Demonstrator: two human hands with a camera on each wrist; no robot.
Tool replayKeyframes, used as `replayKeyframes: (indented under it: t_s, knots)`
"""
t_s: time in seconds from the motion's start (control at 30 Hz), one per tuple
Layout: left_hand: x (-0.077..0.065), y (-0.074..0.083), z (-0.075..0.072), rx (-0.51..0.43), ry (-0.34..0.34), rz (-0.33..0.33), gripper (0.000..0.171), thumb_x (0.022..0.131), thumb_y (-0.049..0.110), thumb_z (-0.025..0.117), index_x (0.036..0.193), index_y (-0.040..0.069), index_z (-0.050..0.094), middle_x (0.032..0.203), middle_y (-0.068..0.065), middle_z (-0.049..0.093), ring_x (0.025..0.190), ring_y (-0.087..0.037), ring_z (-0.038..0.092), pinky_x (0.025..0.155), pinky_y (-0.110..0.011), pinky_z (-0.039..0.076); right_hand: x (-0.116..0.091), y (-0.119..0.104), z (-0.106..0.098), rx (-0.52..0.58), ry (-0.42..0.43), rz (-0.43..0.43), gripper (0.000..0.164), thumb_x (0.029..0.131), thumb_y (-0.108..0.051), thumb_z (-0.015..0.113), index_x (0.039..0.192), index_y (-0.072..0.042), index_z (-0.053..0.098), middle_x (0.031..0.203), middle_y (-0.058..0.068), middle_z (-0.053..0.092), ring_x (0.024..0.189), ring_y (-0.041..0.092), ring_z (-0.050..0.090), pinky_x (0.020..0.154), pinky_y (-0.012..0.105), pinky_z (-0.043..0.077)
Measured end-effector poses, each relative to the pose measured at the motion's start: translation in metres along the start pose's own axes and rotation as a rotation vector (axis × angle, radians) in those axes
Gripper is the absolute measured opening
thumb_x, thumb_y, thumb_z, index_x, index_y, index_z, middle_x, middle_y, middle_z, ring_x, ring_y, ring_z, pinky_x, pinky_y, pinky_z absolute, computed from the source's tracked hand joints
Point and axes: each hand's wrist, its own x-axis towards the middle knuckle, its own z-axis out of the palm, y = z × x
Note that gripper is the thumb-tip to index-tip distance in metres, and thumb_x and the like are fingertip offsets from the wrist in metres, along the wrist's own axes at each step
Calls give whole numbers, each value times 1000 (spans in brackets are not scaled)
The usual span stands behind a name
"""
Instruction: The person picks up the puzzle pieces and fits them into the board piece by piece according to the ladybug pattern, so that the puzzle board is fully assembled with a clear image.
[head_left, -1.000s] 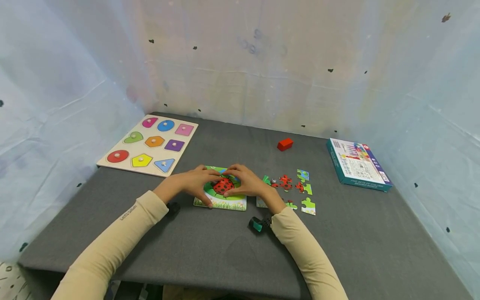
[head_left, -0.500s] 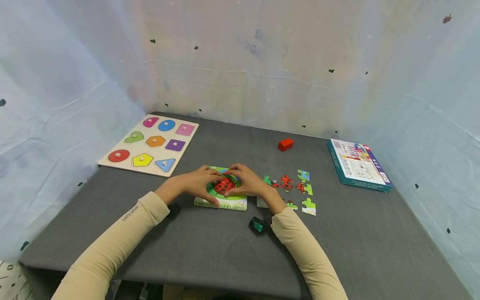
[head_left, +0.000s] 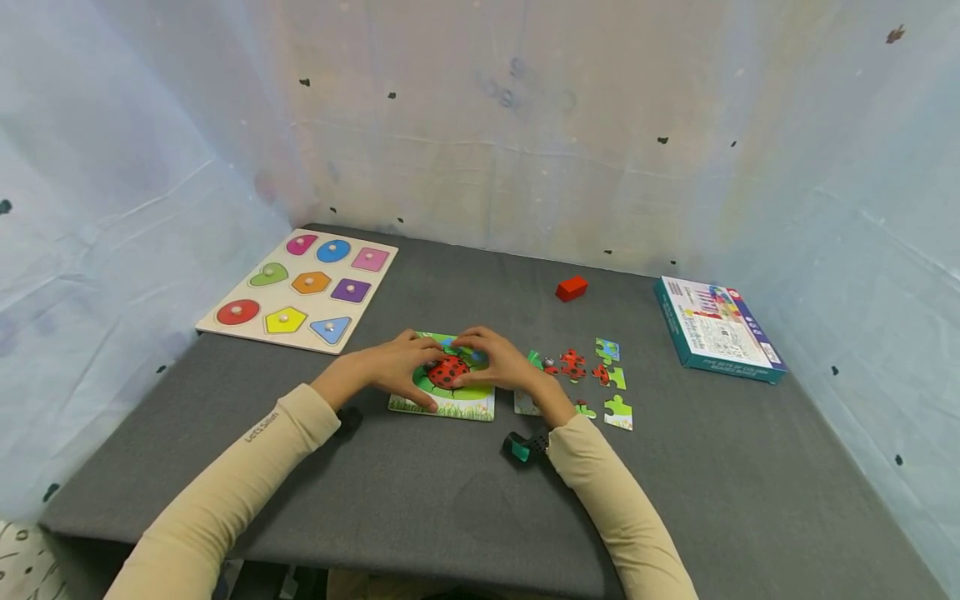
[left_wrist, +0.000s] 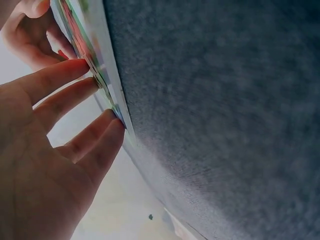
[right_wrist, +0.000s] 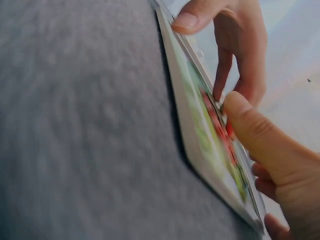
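One wide left grip (head_left: pixel 392 367) rests spread fingertips on the ladybug puzzle (head_left: pixel 447 372); the right grip (head_left: pixel 504 365), also wide, sets its thumb against it. The thin, flat, squarish puzzle lies on the gray woven tabletop (head_left: pixel 420 492), printed grass strip (head_left: pixel 465 410) on its near side; longer axis unclear.

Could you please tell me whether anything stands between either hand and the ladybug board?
Nothing visible does: the left hand and right hand both reach directly over the ladybug board. The loose puzzle pieces lie beside it, to the right, not between.
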Motion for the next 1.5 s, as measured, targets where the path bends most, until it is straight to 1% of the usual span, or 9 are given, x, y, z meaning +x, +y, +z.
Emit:
replayKeyframes:
  t_s: [0.27,0.43,0.57,0.8,1.0,1.13,1.37,1.43,1.5]
  knots:
    - [0,-5,0,-43,-6,29,85,74,58,69,139,10,43,141,-11,40,126,-31,34,101,-50,32,-15,10,-20,18,132,-23,56,78,-22,76,127,-2,56,130,14,49,120,27,47,96,47,39]
    - [0,-7,1,-47,-6,27,84,74,58,69,140,11,43,141,-11,40,126,-30,34,101,-50,32,-32,20,-36,24,173,51,54,80,-20,74,128,-5,55,133,12,48,124,26,43,99,48,36]
    - [-2,-7,0,-39,-1,36,83,75,57,69,139,9,44,140,-12,41,125,-31,35,100,-50,33,-48,29,-49,52,219,113,54,80,-18,74,128,-4,55,131,10,50,123,26,45,101,45,36]
    - [-4,-6,-2,-38,-3,35,83,76,56,68,138,6,44,141,-14,39,126,-34,33,100,-51,33,-74,40,-69,140,287,179,54,82,-15,72,130,-3,52,131,14,49,124,30,44,103,41,34]
    - [-4,-5,-1,-54,-3,37,83,76,54,70,139,6,44,142,-15,38,127,-35,32,100,-52,33,-98,49,-83,106,326,271,56,81,-20,73,132,-8,52,132,10,50,124,27,44,103,42,34]
    - [-3,-5,0,-58,-10,34,85,74,55,71,139,7,43,141,-14,38,126,-34,32,100,-52,33,-113,54,-89,93,341,316,56,83,-18,72,133,-5,50,132,13,49,123,29,44,103,45,34]
    - [-4,-5,0,-40,-13,27,89,73,57,71,140,9,41,141,-14,37,126,-33,31,101,-52,32,-133,36,-105,98,362,359,52,86,-4,66,131,10,44,131,28,45,121,43,41,99,55,33]
    - [-4,-4,0,-41,-13,25,89,72,57,71,140,9,41,140,-13,38,126,-33,31,101,-52,32,-138,39,-107,106,374,381,52,86,-4,65,132,10,44,132,28,44,122,43,41,100,55,32]
    - [-4,-4,0,-44,-10,27,88,72,58,71,140,9,41,139,-12,39,125,-32,32,100,-51,33,-144,53,-106,78,377,399,53,87,-7,65,133,7,44,133,27,44,123,42,41,101,55,32]
